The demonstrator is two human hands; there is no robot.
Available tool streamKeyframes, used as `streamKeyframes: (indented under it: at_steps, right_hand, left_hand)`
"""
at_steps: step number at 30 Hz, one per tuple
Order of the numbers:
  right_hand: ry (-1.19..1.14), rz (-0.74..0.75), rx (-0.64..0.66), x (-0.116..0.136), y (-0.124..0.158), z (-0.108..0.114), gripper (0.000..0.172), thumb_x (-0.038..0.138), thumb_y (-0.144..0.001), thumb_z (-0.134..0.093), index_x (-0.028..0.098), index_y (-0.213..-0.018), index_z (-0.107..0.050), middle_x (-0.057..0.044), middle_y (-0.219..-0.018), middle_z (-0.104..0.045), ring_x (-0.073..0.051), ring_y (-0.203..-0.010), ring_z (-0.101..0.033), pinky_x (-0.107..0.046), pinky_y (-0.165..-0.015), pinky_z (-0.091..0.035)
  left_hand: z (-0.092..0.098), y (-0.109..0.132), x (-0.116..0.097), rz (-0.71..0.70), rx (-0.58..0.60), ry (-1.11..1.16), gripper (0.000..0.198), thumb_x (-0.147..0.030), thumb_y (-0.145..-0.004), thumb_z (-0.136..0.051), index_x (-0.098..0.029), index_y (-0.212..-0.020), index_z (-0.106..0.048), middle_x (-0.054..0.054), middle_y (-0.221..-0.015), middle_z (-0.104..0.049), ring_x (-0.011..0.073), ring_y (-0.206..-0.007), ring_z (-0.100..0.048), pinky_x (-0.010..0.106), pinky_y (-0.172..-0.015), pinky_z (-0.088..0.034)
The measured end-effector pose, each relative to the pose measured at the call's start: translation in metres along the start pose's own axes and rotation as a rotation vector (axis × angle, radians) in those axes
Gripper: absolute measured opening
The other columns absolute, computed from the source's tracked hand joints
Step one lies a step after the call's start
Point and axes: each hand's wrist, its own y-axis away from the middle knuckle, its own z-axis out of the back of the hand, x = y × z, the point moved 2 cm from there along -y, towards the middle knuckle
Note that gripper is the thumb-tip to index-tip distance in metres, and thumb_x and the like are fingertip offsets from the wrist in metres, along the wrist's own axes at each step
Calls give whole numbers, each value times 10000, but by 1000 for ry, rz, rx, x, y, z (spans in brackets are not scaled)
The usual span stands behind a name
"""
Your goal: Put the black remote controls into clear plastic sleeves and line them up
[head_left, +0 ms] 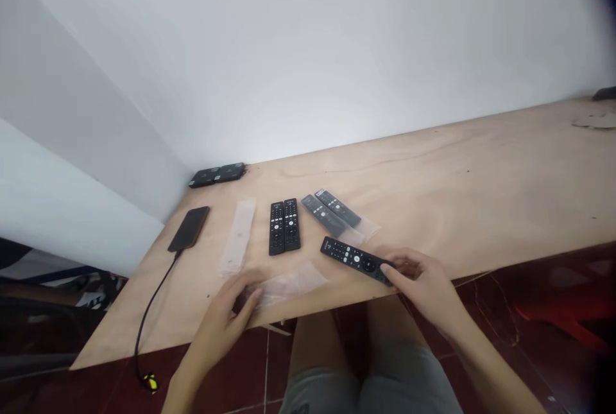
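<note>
- Five remotes: one remote (355,260) in your right hand (423,282), fingers closed round its near end, lower centre-right; bare pair (284,226) mid-frame; bagged pair (332,212) just right of them.
- Two loose bags: your left hand (231,318), half-curled, rests on the clear bag (293,284), lower centre, pinch unclear; flat bag (238,234) further left.
- One phone (189,228), cabled; black box (217,174) by the wall unclear.

Plywood worktop (481,183), set against the wall. Back-left corner: flat black device (217,174). Left side: phone (189,228), its cable (154,298) running off the front edge. Middle: clear sleeve (238,234), remote pair (284,226) side by side, two bagged remotes (332,212) at an angle. Near front edge: single remote (356,260), empty bag (293,284). Far right: cardboard scrap (597,120).
</note>
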Motion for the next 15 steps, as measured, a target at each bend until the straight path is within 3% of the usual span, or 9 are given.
streamKeyframes:
  at_steps: [3, 7, 12, 15]
  right_hand:
    - [143, 47, 61, 11, 2, -23, 276, 500, -907, -776, 227, -948, -772, -63, -826, -784, -273, -761, -724, -382, -678, -573]
    - [297, 147, 162, 26, -4, -52, 216, 423, -980, -664, 246, -1065, -756, -47, -885, -798, -265, -805, -730, -369, -722, -550]
    - [596, 229, 152, 31, -16, -80, 187, 389, -1030, -636, 244, -1096, -733, -71, -896, -792, -289, -797, -731, -380, -715, -512]
    - [569, 429, 170, 35, -15, -88, 155, 307, -1058, -606, 247, -1146, -719, -102, -1073, -782, -307, -982, -724, -413, -848, -556]
  left_hand:
    - [1, -2, -4, -26, 2, -8, 255, -408, -1079, -626, -282, -1272, -736, 68, -1293, -775, 286, -1219, -724, 423, -1038, -608]
    - [2, -3, -10, -62, 27, -19, 266, -392, -1085, -620, -288, -1303, -731, 80, -1326, -760, 292, -1243, -714, 440, -1060, -604]
    - [0, -2, -11, -75, 10, -41, 278, -414, -1077, -638, -286, -1303, -737, 85, -1338, -752, 306, -1267, -709, 457, -1082, -600]
    - [-3, -1, -13, -82, -10, -56, 259, -420, -1077, -641, -281, -1271, -741, 89, -1301, -755, 306, -1221, -722, 447, -1040, -613]
